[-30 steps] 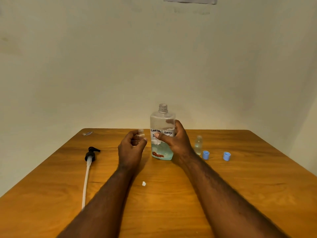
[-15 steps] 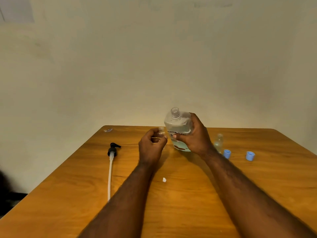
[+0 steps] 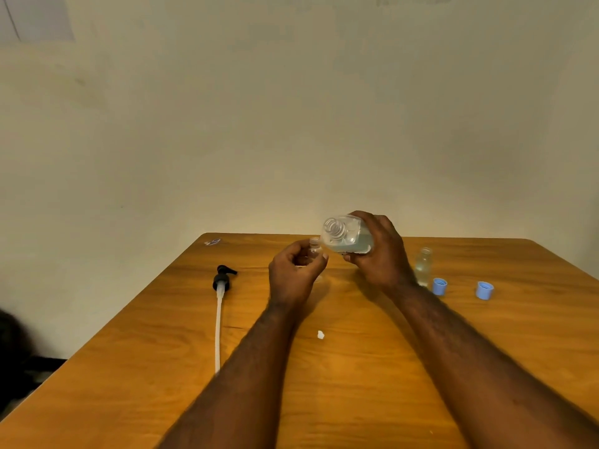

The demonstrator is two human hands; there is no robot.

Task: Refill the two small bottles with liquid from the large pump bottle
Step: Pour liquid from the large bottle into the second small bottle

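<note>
My right hand (image 3: 381, 254) grips the large clear bottle (image 3: 348, 236), which is lifted off the table and tipped far to the left, its open threaded neck right beside the mouth of a small clear bottle (image 3: 313, 247). My left hand (image 3: 293, 273) holds that small bottle upright, mostly hidden by the fingers. Pale blue liquid lies along the low side of the large bottle. A second small open bottle (image 3: 423, 265) stands on the wooden table (image 3: 356, 384) just right of my right wrist.
The black pump head with its long white tube (image 3: 220, 306) lies on the table at the left. Two light blue caps (image 3: 439, 286) (image 3: 484, 290) sit at the right. A small white scrap (image 3: 320, 334) lies between my forearms. A wall rises behind the table.
My right hand has lifted the large bottle off the table and tipped it leftward, from upright to nearly on its side, toward the small bottle. The view has swung left.
</note>
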